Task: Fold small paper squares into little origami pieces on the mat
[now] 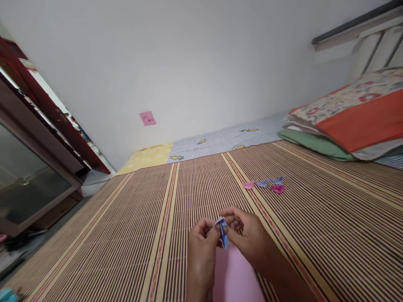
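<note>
A small piece of folded blue paper (223,238) is pinched between my two hands, low in the middle of the view. My left hand (203,239) grips its left side with thumb and fingers. From the right, my right hand (247,228) holds the other side, thumb on the folds and forefinger near the top point. The paper has creased flaps and a narrow lower tip; its far side is hidden by my fingers. Below the hands lies a flat pink surface (236,274), partly covered by my wrists.
Several small folded paper pieces (262,183), pink and bluish, lie ahead to the right on the striped mat (126,222). Folded bedding and an orange pillow (368,117) are stacked far right. A pink note (147,118) sticks to the white wall (201,63).
</note>
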A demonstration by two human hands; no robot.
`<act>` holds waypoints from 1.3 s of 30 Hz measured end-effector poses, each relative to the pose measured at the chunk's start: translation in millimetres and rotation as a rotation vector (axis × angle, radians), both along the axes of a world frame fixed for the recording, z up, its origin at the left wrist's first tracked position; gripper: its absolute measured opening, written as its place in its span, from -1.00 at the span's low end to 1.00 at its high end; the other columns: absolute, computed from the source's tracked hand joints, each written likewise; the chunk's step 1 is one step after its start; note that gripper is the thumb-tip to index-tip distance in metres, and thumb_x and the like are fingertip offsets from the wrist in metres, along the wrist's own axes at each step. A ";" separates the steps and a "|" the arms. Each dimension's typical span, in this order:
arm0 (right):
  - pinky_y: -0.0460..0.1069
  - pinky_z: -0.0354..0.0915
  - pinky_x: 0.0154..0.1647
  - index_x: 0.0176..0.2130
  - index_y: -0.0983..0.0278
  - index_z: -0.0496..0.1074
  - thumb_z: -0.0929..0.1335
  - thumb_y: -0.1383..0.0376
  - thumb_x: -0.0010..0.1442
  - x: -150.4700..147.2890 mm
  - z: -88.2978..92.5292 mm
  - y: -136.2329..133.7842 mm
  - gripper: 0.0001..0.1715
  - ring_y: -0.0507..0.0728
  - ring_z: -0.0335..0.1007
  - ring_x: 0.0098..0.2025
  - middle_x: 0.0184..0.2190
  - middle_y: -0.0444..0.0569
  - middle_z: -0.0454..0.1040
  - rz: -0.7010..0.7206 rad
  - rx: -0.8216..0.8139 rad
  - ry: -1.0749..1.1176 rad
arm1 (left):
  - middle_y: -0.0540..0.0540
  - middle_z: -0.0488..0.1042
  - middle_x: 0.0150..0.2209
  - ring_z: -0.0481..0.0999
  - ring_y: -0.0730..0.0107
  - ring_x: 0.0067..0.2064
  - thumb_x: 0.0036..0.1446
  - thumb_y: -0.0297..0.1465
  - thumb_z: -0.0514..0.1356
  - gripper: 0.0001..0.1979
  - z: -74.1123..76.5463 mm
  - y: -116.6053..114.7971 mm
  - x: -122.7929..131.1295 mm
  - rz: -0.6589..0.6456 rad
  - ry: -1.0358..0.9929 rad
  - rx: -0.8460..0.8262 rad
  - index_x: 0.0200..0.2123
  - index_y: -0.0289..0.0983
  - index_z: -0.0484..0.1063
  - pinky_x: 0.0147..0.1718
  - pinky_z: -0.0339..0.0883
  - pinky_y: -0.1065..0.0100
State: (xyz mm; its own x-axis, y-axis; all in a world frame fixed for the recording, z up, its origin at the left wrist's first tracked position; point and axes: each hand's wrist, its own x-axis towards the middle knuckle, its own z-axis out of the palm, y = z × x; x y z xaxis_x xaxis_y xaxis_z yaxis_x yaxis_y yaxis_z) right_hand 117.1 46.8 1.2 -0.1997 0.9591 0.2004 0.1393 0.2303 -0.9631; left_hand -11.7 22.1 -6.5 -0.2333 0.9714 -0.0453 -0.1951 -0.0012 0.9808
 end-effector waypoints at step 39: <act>-0.05 0.32 -0.34 -0.37 0.22 0.42 0.31 0.42 0.21 6.1 6.1 -4.6 -0.85 0.10 0.44 -0.34 -0.40 -0.10 0.47 -0.060 0.234 -0.179 | 0.04 0.38 -0.54 0.34 0.41 -0.47 0.01 -0.42 0.33 -0.88 0.9 -1.8 3.8 0.093 0.205 0.065 -0.49 -0.27 0.44 -0.47 0.23 0.44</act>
